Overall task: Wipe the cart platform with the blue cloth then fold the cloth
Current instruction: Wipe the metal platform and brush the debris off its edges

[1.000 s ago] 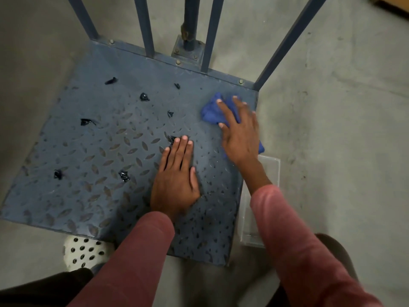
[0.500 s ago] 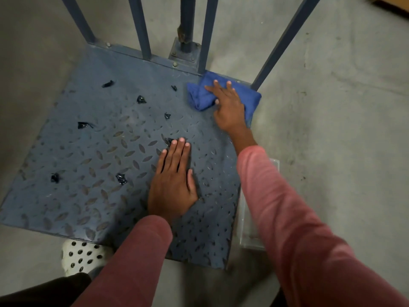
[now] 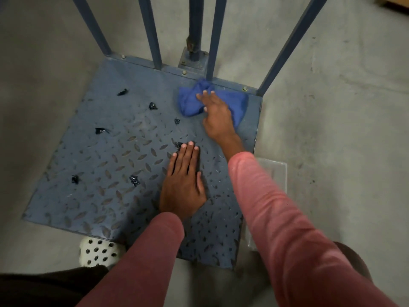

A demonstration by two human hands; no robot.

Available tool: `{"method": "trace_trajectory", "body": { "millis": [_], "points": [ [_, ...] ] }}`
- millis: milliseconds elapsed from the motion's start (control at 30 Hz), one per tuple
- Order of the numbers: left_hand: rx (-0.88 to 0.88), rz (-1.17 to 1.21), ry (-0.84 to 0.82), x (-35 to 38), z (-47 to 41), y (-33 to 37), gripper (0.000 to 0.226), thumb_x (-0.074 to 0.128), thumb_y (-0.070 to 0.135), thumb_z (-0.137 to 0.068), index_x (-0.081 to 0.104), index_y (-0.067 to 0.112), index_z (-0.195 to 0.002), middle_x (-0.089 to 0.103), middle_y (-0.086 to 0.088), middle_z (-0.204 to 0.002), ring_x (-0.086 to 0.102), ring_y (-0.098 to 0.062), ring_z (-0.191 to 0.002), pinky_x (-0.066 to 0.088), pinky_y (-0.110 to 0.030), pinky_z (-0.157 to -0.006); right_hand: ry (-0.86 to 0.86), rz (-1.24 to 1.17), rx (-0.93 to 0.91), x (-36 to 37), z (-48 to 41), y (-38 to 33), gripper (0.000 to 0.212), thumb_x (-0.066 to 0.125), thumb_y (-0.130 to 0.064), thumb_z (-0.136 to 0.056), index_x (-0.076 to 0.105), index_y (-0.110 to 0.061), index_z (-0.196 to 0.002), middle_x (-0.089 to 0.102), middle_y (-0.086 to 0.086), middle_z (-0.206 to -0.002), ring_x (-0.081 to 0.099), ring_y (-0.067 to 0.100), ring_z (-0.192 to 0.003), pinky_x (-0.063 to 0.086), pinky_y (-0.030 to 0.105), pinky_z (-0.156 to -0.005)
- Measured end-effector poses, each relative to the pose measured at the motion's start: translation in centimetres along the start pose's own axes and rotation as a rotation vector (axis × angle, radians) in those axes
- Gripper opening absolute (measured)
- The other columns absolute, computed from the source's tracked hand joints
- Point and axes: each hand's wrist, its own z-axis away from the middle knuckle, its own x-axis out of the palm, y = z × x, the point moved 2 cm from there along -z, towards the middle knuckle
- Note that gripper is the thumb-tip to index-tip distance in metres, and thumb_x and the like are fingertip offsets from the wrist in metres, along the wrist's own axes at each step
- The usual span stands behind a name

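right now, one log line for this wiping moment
phase: wiping | right hand: pressing blue cloth flat at platform far right corner | left hand: braced flat | fold: not begun

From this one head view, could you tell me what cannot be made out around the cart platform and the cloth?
- Blue cloth: its middle lies under the right hand.
- Cart platform: part of it is covered by the left hand and both sleeves.
- Black bits on the platform: too small to identify.
- Clear container beside the platform: mostly behind the right sleeve.
- Upright bars: cut off by the top edge.
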Motion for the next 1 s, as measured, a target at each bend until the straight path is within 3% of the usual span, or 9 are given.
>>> {"method": "trace_trajectory", "body": {
  "millis": [133, 300, 400, 500, 600, 700, 800, 900, 1000],
  "points": [
    [0.002, 0.031, 0.002, -0.2, 0.0, 0.0, 0.067, 0.039, 0.024, -0.101, 0.029, 0.006, -0.165, 0.022, -0.009, -0.174, 0.015, -0.023, -0.163, 0.017, -0.048, -0.131, -0.031, -0.037, -0.11, -1.3, 5.5, 0.2, 0.058, 0.046, 0.007, -0.083, 0.058, -0.01, -0.137, 0.051, 0.013, -0.146, 0.04, 0.031, -0.142, 0.029, 0.037, -0.118],
    [0.008, 0.039, -0.003, 0.0, 0.1, -0.1, 0.069, 0.038, 0.026, -0.101, 0.026, 0.006, -0.165, 0.02, -0.009, -0.175, 0.014, -0.023, -0.163, 0.018, -0.049, -0.131, 0.164, 0.243, 0.07, -3.6, 12.4, 3.4, 0.046, 0.048, -0.035, -0.099, 0.052, -0.021, -0.142, 0.051, 0.001, -0.148, 0.049, 0.032, -0.127, 0.04, 0.044, -0.106],
    [0.011, 0.031, -0.005, 0.2, 0.0, -0.1, 0.068, 0.036, 0.027, -0.102, 0.024, 0.007, -0.166, 0.018, -0.009, -0.175, 0.013, -0.023, -0.163, 0.017, -0.049, -0.132, 0.155, 0.355, 0.179, -3.4, 10.8, 4.0, 0.054, 0.037, -0.047, -0.101, 0.041, -0.022, -0.15, 0.04, -0.001, -0.156, 0.037, 0.029, -0.141, 0.028, 0.046, -0.114],
    [0.01, 0.016, 0.005, 0.2, 0.1, -0.2, 0.068, 0.035, 0.027, -0.103, 0.022, 0.008, -0.167, 0.017, -0.008, -0.176, 0.012, -0.022, -0.164, 0.015, -0.048, -0.132, 0.075, 0.368, 0.24, -2.8, 7.1, 5.1, 0.061, 0.021, -0.049, -0.103, 0.024, -0.021, -0.157, 0.02, 0.001, -0.165, 0.01, 0.026, -0.153, 0.005, 0.047, -0.125],
    [0.012, 0.01, 0.02, 0.2, 0.2, -0.1, 0.067, 0.037, 0.027, -0.103, 0.023, 0.008, -0.167, 0.018, -0.008, -0.176, 0.012, -0.022, -0.164, 0.014, -0.046, -0.133, -0.015, 0.309, 0.231, -2.7, 2.5, 5.0, 0.059, 0.026, -0.047, -0.104, 0.017, -0.025, -0.158, 0.009, 0.0, -0.167, 0.0, 0.031, -0.154, 0.001, 0.047, -0.125],
    [0.007, 0.014, 0.023, 0.2, 0.1, -0.2, 0.066, 0.037, 0.027, -0.104, 0.025, 0.008, -0.166, 0.019, -0.008, -0.175, 0.013, -0.022, -0.163, 0.015, -0.047, -0.132, -0.114, 0.29, 0.024, -1.6, 1.3, 2.2, 0.057, 0.032, -0.039, -0.105, 0.017, -0.027, -0.158, 0.01, 0.0, -0.167, 0.0, 0.034, -0.153, 0.006, 0.05, -0.124],
    [0.01, 0.024, 0.01, 0.0, 0.1, -0.1, 0.067, 0.038, 0.026, -0.103, 0.026, 0.007, -0.166, 0.02, -0.009, -0.175, 0.013, -0.022, -0.163, 0.017, -0.048, -0.131, -0.1, 0.247, -0.128, -2.0, 6.8, 1.8, 0.053, 0.035, -0.035, -0.106, 0.023, -0.026, -0.157, 0.016, -0.004, -0.165, 0.004, 0.026, -0.154, 0.011, 0.043, -0.125],
    [0.013, 0.03, 0.001, 0.0, 0.0, -0.3, 0.068, 0.038, 0.026, -0.102, 0.025, 0.007, -0.166, 0.019, -0.009, -0.175, 0.012, -0.022, -0.163, 0.017, -0.049, -0.131, -0.001, 0.195, -0.054, -3.7, 13.0, 4.2, 0.05, 0.038, -0.032, -0.107, 0.029, -0.024, -0.155, 0.022, -0.008, -0.164, 0.006, 0.017, -0.154, 0.012, 0.037, -0.125],
    [0.007, 0.027, -0.005, 0.0, 0.0, -0.2, 0.069, 0.038, 0.027, -0.103, 0.022, 0.008, -0.167, 0.016, -0.007, -0.176, 0.01, -0.021, -0.164, 0.016, -0.048, -0.132, 0.038, 0.158, 0.03, -4.4, 10.7, 6.1, 0.049, 0.035, -0.031, -0.105, 0.034, -0.02, -0.153, 0.027, -0.004, -0.162, 0.011, 0.02, -0.153, 0.013, 0.04, -0.125]
  ]
}}
